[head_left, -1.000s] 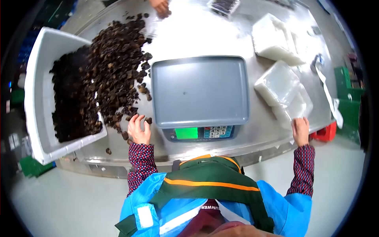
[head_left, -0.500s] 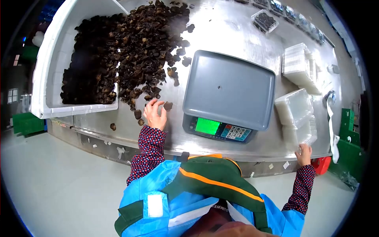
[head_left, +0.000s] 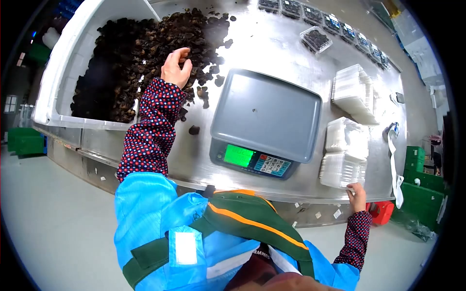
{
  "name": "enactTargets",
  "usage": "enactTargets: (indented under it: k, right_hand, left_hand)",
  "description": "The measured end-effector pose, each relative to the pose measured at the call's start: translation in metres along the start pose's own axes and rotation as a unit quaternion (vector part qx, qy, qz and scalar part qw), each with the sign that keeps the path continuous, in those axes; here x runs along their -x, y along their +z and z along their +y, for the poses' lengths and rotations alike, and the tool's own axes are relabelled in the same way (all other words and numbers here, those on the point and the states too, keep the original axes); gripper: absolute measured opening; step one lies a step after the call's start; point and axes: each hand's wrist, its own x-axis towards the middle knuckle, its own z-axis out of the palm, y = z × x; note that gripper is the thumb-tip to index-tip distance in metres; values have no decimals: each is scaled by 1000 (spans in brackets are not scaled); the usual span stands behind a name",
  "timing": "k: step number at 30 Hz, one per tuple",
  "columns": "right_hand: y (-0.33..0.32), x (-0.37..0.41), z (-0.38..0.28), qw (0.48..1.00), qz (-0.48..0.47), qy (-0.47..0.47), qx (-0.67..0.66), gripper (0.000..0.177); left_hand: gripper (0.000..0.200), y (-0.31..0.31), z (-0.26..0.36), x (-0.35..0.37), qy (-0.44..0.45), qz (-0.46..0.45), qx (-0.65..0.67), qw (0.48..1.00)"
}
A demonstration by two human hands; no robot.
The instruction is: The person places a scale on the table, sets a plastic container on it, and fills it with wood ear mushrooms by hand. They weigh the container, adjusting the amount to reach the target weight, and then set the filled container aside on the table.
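Observation:
My left hand (head_left: 176,69) is over the heap of dark brown wood ear mushrooms (head_left: 160,41), fingers curved and thumb apart, with nothing visible in it. Part of the heap is hidden beneath that hand. At the front right, my right hand (head_left: 357,196) pinches the near corner of a clear plastic container (head_left: 342,169) in a nested stack. Between the hands stands a scale with a bare grey pan (head_left: 267,114) and a lit green display (head_left: 238,155).
A white foam box (head_left: 63,97) lies at the left, its mushrooms spilling onto the steel table (head_left: 194,167). More clear containers (head_left: 353,92) stand right of the scale. One filled container (head_left: 316,39) sits before a row of filled ones (head_left: 330,22). A white strip (head_left: 394,167) hangs at the right edge.
My left hand has moved from the table's front up over the mushroom heap. My right hand stays at the container stack, whose front container now appears tilted. The view has shifted slightly.

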Motion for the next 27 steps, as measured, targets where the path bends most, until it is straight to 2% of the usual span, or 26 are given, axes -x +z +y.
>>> enactTargets:
  k: [1, 3, 5, 7, 9, 12, 14, 15, 17, 18, 19, 20, 21, 22, 23, 24, 25, 27]
  right_hand:
    - [2, 2, 6, 999, 15, -39, -4, 21]
    - [-9, -3, -10, 998, 23, -35, -45, 18]
    - [-13, -7, -7, 994, -18, -27, -104, 18]
    - [-17, -11, -9, 987, -53, -16, -148, 17]
    - [-23, -17, -14, 981, -81, 1, -176, 18]
    - [-26, -26, -2, 954, -166, 60, -243, 21]
    - [-30, -36, 6, 942, -222, 68, -244, 23]
    - [-24, -36, 18, 931, -236, 77, -267, 21]
    - [-11, -42, 39, 922, -244, 90, -288, 20]
    - [7, -42, 52, 949, -209, 5, -237, 21]
    - [8, -43, 39, 947, -195, 47, -250, 22]
    - [6, -42, 29, 953, -115, 69, -273, 21]
    - [2, -43, 23, 955, -33, 81, -285, 19]
    - [1, -41, 17, 903, 94, 128, -398, 18]
    - [2, -42, 17, 826, 217, 158, -496, 17]
    - [6, -44, 25, 783, 325, 180, -499, 18]
    - [13, -44, 35, 746, 390, 218, -494, 21]
    - [29, -40, 61, 748, 407, 244, -465, 24]
  left_hand:
    - [31, 8, 5, 6, 1, -27, 34, 999]
    - [31, 23, 15, 28, 6, -90, 39, 995]
    - [33, 27, 26, 44, -3, -147, -1, 989]
    - [33, 33, 19, 55, -21, -153, 13, 988]
    - [33, 29, 19, 57, -91, -188, 3, 978]
    - [32, 28, 5, 59, -113, -182, 9, 977]
    - [31, 30, -4, 61, -87, -154, 17, 984]
    - [30, 29, 10, 62, -84, -154, 6, 984]
    - [28, 37, 68, 66, -79, -200, 98, 972]
    - [29, 47, 119, 70, 24, -213, 98, 972]
    - [30, 61, 177, 79, 123, -222, 109, 961]
    - [35, 78, 226, 90, 210, -277, 127, 929]
    - [36, 98, 276, 108, 305, -277, 168, 895]
    - [34, 141, 300, 141, 334, -302, 253, 856]
    - [43, 175, 323, 184, 369, -300, 211, 854]
    - [48, 198, 356, 210, 376, -337, 166, 847]
    - [45, 225, 366, 234, 401, -325, 140, 845]
    - [33, 296, 363, 287, 399, -337, -47, 851]
